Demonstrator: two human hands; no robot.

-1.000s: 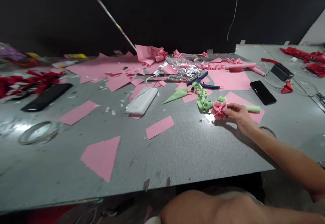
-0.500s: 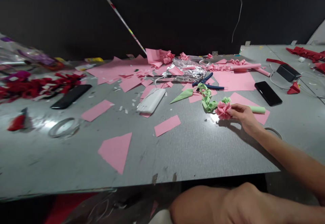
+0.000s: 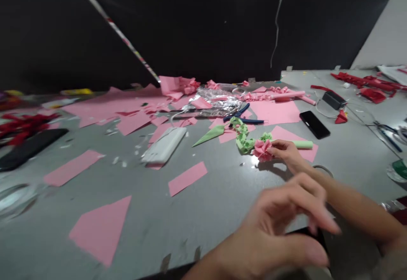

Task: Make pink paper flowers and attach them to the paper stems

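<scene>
My right hand (image 3: 288,153) pinches a pink paper flower (image 3: 262,150) at its right edge, low over the table. A curly green paper garland (image 3: 244,143) lies against the flower's left side, and a green paper roll (image 3: 302,145) shows just beyond my fingers. In the foreground my left hand (image 3: 280,225) is raised near the table's front edge, slightly blurred, its thumb and fingers apart with nothing between them. A green paper cone (image 3: 209,135) and dark blue pliers (image 3: 243,118) rest behind and left of the flower.
Pink paper pieces (image 3: 187,178) are scattered over the grey table (image 3: 222,212). A white power bank (image 3: 165,145) stands left of centre, and a black phone (image 3: 314,124) lies to the right. Crumpled foil (image 3: 219,101) sits near the dark back wall. At far left lies a tape roll (image 3: 14,199).
My left hand has risen from the lap area into the foreground, opening out. The view has turned right. My right hand still holds the pink paper flower.
</scene>
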